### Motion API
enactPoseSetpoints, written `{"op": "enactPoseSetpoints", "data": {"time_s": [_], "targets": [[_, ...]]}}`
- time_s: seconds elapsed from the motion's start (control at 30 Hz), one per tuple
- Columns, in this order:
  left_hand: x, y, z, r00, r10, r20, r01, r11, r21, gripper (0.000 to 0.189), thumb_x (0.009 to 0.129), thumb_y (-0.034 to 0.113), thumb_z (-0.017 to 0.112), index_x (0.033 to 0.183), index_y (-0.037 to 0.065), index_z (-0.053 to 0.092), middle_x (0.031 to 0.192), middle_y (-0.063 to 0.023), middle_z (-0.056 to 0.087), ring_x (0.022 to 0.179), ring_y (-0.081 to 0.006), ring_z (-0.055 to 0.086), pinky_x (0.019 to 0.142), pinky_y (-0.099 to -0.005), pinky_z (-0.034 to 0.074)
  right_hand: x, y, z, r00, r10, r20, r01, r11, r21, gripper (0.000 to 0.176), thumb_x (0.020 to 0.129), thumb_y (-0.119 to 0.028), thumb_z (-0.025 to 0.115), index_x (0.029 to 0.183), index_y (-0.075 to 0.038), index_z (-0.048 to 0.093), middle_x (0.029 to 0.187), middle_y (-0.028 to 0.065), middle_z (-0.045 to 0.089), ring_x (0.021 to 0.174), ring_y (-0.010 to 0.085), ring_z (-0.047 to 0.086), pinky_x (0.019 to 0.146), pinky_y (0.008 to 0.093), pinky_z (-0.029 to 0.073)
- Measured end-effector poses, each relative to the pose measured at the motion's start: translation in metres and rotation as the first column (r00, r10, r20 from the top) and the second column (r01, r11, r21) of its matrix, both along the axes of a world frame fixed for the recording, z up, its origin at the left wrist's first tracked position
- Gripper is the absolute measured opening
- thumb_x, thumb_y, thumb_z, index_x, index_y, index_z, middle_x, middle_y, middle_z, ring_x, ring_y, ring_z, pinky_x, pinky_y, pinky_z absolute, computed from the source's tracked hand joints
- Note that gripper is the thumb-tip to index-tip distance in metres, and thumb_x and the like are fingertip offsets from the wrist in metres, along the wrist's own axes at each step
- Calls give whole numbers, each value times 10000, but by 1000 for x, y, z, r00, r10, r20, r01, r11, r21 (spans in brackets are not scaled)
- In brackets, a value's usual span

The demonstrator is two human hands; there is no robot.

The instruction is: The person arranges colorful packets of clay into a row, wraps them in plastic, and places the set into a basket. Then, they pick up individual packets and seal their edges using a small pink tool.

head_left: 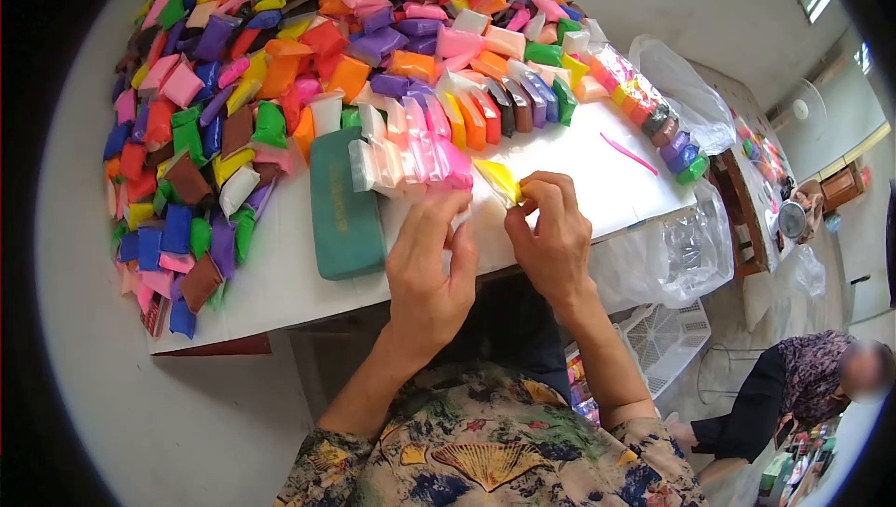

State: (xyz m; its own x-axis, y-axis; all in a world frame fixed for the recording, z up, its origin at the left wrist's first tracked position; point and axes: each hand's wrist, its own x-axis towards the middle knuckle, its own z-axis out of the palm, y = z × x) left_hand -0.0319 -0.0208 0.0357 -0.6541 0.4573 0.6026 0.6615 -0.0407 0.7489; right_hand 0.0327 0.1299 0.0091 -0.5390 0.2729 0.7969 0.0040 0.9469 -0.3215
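My right hand (pixel 553 232) pinches a small yellow clay packet (pixel 498 178) at the table's near edge. My left hand (pixel 431 260) sits just left of it, its fingertips closed on the end of a row of white and pink packets (pixel 411 154) standing side by side. A dark green case (pixel 342 204) lies left of that row. Behind them another row of packets (pixel 509 107) in orange, red, black, brown and purple stands upright.
A large heap of coloured packets (pixel 280 49) covers the white table (pixel 280 283). A bagged strip of colours (pixel 644 105) and a pink stick (pixel 627 153) lie at the right. Clear plastic bags (pixel 681 255) and a white basket (pixel 667 339) sit beside the table. Another person (pixel 803 395) bends at lower right.
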Motion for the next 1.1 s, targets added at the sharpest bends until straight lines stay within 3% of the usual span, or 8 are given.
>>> {"op": "enactPoseSetpoints", "data": {"time_s": [0.1,0.23,0.47,0.57,0.67,0.77,0.97,1.1], "targets": [[-8,15,9,926,117,-360,-119,993,16,381,839,-91,634,1205,11,611,1109,-142,624,953,-289,620,753,-333,520,12,5,1,999,54,-8,-54,998,-16,308,723,63,710,974,-20,552,990,111,624,663,202,650,543,309,530],[-19,21,7,867,-30,-498,-38,991,-126,363,790,-48,689,1146,-5,640,1091,-118,603,951,-315,595,820,-413,495,26,12,1,991,132,19,-131,989,-66,291,733,40,721,962,-18,552,984,114,628,660,229,654,576,319,549],[-13,29,0,964,-165,-206,158,986,-54,141,810,-27,686,921,18,611,902,-114,581,860,-317,583,754,-409,471,44,15,16,984,164,65,-153,976,-154,252,768,9,721,1002,-11,630,969,104,663,762,201,611,613,308,492],[-12,30,7,959,-230,-165,220,973,-75,129,819,-29,683,910,22,608,859,-108,571,830,-302,585,733,-394,461,42,21,18,985,172,-28,-174,981,-83,232,790,-103,771,989,-39,669,946,101,652,850,282,605,737,382,495],[-11,29,17,957,-286,-51,278,953,-116,103,824,-27,684,879,11,606,810,-107,573,782,-280,585,700,-375,457,43,22,18,984,174,-36,-178,975,-135,214,791,-111,778,984,-49,708,921,99,660,846,276,597,750,369,473],[-16,32,14,937,-346,-44,341,935,-94,65,857,-13,702,881,19,650,795,-31,600,694,-129,528,609,-267,413,43,22,20,977,188,-100,-205,959,-195,191,789,-90,773,969,-51,721,892,91,663,824,252,592,738,349,462],[-8,39,18,924,-356,136,370,925,-90,49,878,-30,684,913,0,670,804,-25,600,725,-112,553,650,-264,447,43,20,20,972,187,-142,-226,914,-338,110,781,-45,760,887,-37,731,815,81,656,780,206,590,705,333,460],[-6,44,9,949,-308,66,312,948,-65,49,884,-37,671,921,-5,673,814,-43,597,740,-130,576,664,-273,461,46,17,21,985,136,-110,-171,885,-433,98,775,-40,758,866,-23,727,766,76,642,739,186,587,677,314,462]]}}
